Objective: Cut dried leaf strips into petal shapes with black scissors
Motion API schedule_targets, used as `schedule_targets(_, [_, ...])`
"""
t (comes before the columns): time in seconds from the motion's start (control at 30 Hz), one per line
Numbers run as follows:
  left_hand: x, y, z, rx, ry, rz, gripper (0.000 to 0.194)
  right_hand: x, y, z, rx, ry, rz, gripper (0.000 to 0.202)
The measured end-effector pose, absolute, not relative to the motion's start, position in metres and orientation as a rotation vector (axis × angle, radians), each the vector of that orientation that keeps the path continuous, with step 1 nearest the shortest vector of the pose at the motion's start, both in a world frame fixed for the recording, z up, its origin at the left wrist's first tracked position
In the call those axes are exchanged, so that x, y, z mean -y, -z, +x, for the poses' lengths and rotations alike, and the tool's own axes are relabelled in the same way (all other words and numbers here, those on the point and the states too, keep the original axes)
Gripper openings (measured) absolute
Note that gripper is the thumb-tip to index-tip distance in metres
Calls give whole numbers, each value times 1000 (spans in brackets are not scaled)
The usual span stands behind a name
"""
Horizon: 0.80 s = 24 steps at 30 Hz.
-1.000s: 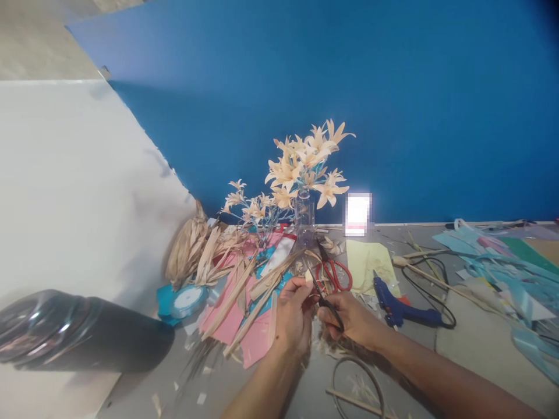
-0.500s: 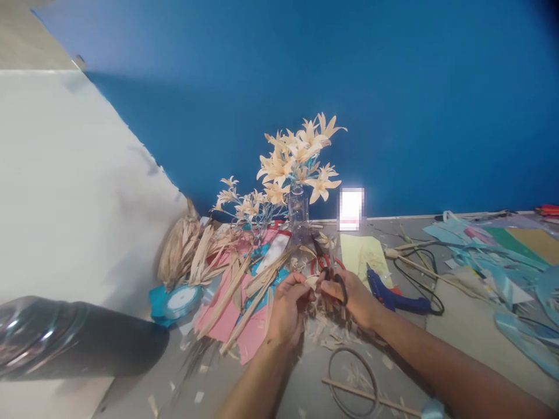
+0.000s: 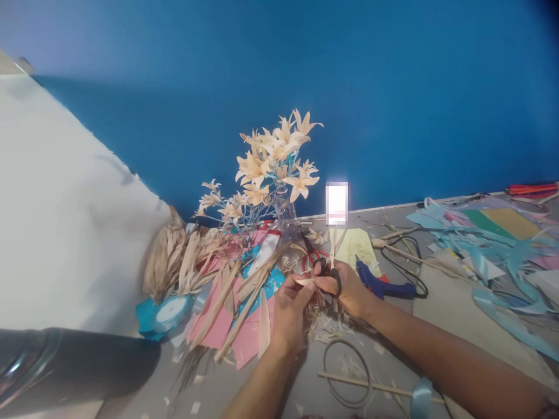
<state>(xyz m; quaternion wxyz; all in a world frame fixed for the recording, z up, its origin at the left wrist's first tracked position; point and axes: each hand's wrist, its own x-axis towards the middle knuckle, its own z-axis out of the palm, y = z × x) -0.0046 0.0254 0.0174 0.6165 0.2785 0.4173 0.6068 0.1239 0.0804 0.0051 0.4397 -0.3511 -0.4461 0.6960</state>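
Observation:
In the head view, my left hand [image 3: 292, 308] is closed, pinching a small pale piece of corn husk [image 3: 304, 282] between thumb and fingers. My right hand [image 3: 349, 291] has its fingers through the black handles of a pair of scissors [image 3: 333, 247], whose blades point up and away, slightly apart. The fingers of my right hand also reach the husk piece from the other side. Below both hands lies a pile of husk trimmings [image 3: 327, 329]. Just beyond them is a red-handled tool [image 3: 314, 256], partly hidden by my right hand.
A clear vase [image 3: 285, 218] of pale husk flowers [image 3: 275, 154] stands by the blue wall. Left lie dried husks [image 3: 163, 262], pink paper [image 3: 251, 340] and a ribbon roll [image 3: 170, 311]. Right are a blue glue gun [image 3: 384, 286], yellow paper [image 3: 356, 247] and light-blue ribbons [image 3: 493, 250]. A wire ring [image 3: 347, 372] lies in front.
The view has turned a little to the right. The scissors' blades have spread slightly and tipped away from the husk piece, which both hands now touch.

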Motion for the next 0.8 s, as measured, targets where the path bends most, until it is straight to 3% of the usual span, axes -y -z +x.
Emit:
schedule_targets(0.27, [-24, -10, -10, -1049, -1419, 769, 20, -79, -10, 128, 1292, -1769, -810, 33])
schedule_targets(0.57, [-23, -14, 0, -1064, -1508, 870, 21, -80, -12, 119, 1075, -1838, -781, 46])
schedule_targets(0.8, [-25, -7, 1, -1146, -1529, 865, 23, -82, -1, 119, 1146, -1772, -748, 40])
